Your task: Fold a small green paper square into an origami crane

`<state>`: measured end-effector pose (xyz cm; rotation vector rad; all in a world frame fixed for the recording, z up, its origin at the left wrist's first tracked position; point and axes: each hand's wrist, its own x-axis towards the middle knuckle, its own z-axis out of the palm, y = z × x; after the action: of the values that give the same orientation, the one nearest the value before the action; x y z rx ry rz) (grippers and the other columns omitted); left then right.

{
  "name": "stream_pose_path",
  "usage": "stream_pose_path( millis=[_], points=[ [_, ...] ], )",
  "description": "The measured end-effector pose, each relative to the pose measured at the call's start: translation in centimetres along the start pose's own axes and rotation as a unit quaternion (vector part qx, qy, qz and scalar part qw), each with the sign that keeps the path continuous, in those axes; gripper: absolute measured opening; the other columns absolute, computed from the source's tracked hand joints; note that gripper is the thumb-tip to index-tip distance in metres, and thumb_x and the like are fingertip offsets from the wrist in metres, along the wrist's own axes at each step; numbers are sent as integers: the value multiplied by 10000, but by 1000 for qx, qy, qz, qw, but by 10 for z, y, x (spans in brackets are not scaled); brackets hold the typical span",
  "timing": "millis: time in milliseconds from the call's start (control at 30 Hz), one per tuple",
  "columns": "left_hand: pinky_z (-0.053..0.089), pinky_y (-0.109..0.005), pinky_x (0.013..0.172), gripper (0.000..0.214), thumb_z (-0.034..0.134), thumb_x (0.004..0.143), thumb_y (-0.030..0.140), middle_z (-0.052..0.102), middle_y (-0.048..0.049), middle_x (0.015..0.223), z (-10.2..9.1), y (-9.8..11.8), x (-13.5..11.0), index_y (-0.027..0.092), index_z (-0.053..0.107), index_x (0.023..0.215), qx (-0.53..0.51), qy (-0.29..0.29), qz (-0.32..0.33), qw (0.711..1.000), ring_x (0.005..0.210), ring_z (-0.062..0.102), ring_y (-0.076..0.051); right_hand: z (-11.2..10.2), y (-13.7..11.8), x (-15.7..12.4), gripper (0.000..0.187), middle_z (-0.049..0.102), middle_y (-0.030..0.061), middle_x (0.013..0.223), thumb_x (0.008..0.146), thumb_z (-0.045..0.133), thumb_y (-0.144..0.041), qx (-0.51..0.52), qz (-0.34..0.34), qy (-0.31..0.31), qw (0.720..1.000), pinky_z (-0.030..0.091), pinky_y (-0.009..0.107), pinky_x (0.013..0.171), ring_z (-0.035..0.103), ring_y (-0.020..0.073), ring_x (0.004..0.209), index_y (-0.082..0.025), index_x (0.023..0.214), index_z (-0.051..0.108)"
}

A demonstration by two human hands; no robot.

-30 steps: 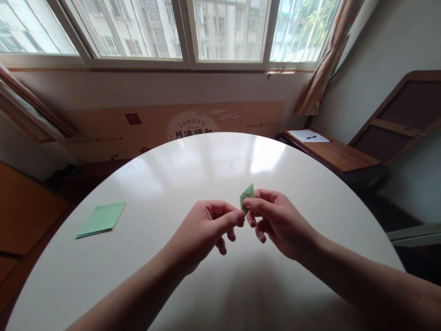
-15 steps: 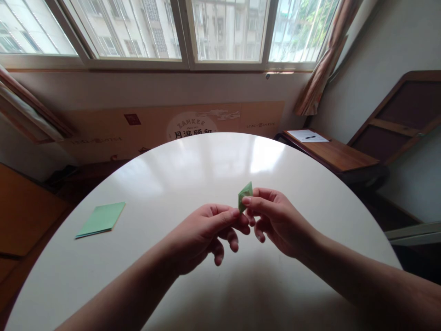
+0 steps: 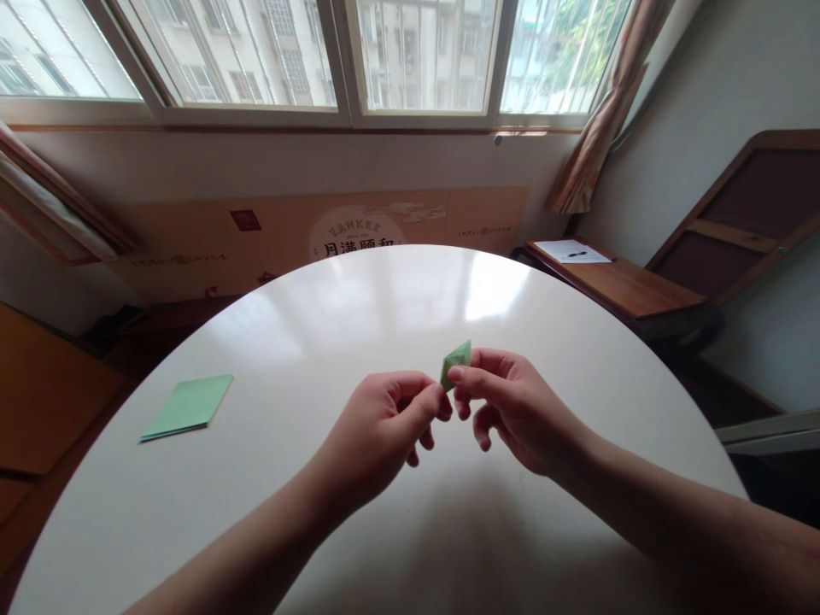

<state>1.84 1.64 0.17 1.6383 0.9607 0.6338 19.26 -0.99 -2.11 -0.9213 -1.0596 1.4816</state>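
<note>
A small piece of folded green paper (image 3: 457,356), pointed at its top and bottom, is held up over the white table (image 3: 359,316). My right hand (image 3: 512,406) pinches its right side, with the thumb across the front and the lower fingers curled loosely beneath. At its lower left corner, my left hand (image 3: 390,431) is closed, thumb and forefinger pressed together on the paper's tip. The thumbs and fingers hide part of the folds. Farther left on the table lies a stack of square green paper sheets (image 3: 189,406).
The round table's far edge curves in front of a printed cardboard panel (image 3: 288,231) under the window. Beyond the table at right stands a wooden desk (image 3: 647,286) bearing a white sheet (image 3: 564,249) and a dark pen. Curtains hang at both sides.
My left hand has turned, its fingers now curled further in behind the thumb. The folded paper has tilted slightly to the right. My right hand stays nearly in place.
</note>
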Motion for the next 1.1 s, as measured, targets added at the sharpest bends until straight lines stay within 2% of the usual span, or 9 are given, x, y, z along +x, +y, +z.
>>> stream_pose_path(
  millis=[167, 300, 433, 567, 733, 833, 967, 1100],
  points=[
    [461, -197, 459, 282, 547, 905, 315, 585, 3, 572, 1, -2, -3, 156, 685, 718, 100, 38, 51, 993, 508, 552, -117, 1, 2, 0, 145, 579, 7, 702, 818, 706, -284, -12, -14, 6, 1000, 424, 144, 352, 537, 129, 616, -169, 743, 659],
    [477, -202, 447, 271, 575, 900, 361, 609, -3, 607, -1, 0, -1, 146, 707, 801, 38, 37, 29, 998, 515, 558, -120, 3, 3, 0, 134, 555, -2, 683, 810, 697, -277, -15, -11, 17, 1000, 413, 148, 345, 522, 129, 606, -171, 739, 657],
    [468, -197, 407, 258, 612, 869, 362, 604, 2, 589, -4, 0, 3, 136, 695, 774, -9, 36, 5, 999, 480, 549, -113, 4, 2, 0, 140, 549, -1, 672, 804, 692, -287, -22, 0, 14, 1000, 408, 154, 349, 520, 131, 601, -172, 734, 653],
    [471, -194, 427, 225, 612, 865, 322, 600, 8, 579, -4, -2, 2, 145, 689, 748, 20, 47, 19, 999, 487, 546, -108, 4, 2, -1, 162, 547, 2, 655, 802, 699, -310, -26, 9, 13, 1000, 404, 155, 354, 522, 132, 597, -171, 731, 656],
    [476, -212, 488, 202, 598, 869, 282, 633, -8, 625, 0, -7, -1, 157, 683, 735, 116, 96, 81, 985, 536, 564, -121, 4, 4, -1, 201, 538, 0, 643, 808, 712, -336, -22, 18, 14, 999, 404, 150, 352, 520, 128, 590, -164, 726, 649],
    [463, -216, 502, 204, 584, 868, 265, 641, -15, 635, 2, -8, -1, 159, 672, 718, 153, 116, 93, 977, 549, 564, -126, 6, 4, 0, 209, 547, 1, 662, 798, 733, -345, -20, 17, 13, 1000, 409, 146, 346, 525, 127, 600, -161, 741, 652],
    [469, -224, 522, 218, 572, 873, 265, 622, -7, 607, 1, -7, -1, 162, 677, 713, 158, 113, 88, 977, 542, 554, -128, 7, 4, 1, 194, 570, -1, 679, 788, 752, -334, -23, 9, 12, 1000, 415, 143, 344, 543, 131, 613, -170, 757, 652],
    [477, -220, 507, 218, 588, 884, 312, 640, -8, 622, -2, -5, -1, 161, 689, 762, 120, 102, 74, 985, 555, 583, -139, 6, 4, 0, 214, 572, -1, 646, 822, 724, -339, -50, -3, 15, 999, 428, 150, 350, 554, 135, 605, -169, 734, 629]
  ],
)
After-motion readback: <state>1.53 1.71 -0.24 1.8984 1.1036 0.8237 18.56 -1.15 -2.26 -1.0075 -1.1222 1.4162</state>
